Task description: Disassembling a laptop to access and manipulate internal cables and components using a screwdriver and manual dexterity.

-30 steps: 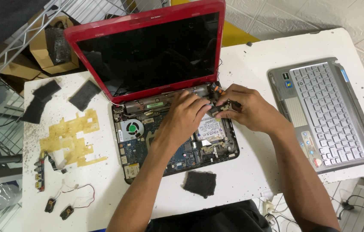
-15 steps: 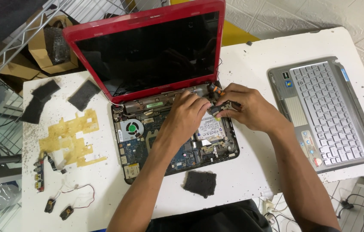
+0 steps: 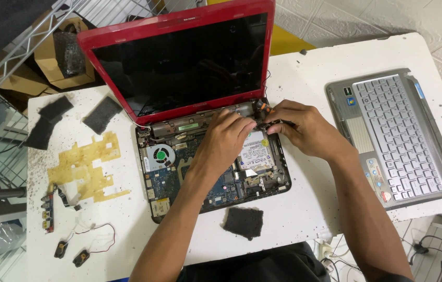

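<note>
Lying opened on the white table (image 3: 304,78): red laptop (image 3: 179,68), its base bare. Left hand (image 3: 223,141) and right hand (image 3: 304,128) meet at the rear right corner, fingers curled, pinching a small dark part (image 3: 273,125). Hard drive (image 3: 255,154) just below. Grey keyboard panel (image 3: 393,136) well right.

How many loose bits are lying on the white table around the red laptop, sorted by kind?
Dark foam pads: 4
Yellow sheet: 1
Keyboard panel: 1
Small speakers: 2
Circuit strip: 1
Total: 9
</note>
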